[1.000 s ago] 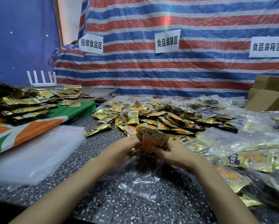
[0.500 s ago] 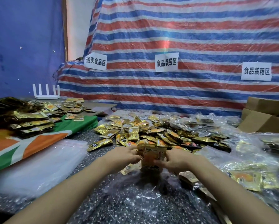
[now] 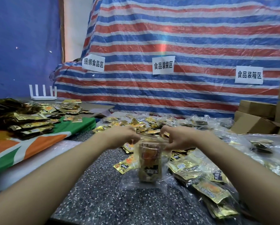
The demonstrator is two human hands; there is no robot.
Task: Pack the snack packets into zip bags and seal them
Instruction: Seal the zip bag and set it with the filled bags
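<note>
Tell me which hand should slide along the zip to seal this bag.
Right, probably. The right hand pinches the zip bag at the right end of its top strip, ready to slide across; the left hand grips the other end and can anchor it. It's close.

One view only, head-worn, wide-angle. Faces forward and slightly down over the table (image 3: 103, 200) toward the striped tarp (image 3: 184, 38); left hand (image 3: 121, 137) and right hand (image 3: 180, 139) close, mid-frame.
</note>
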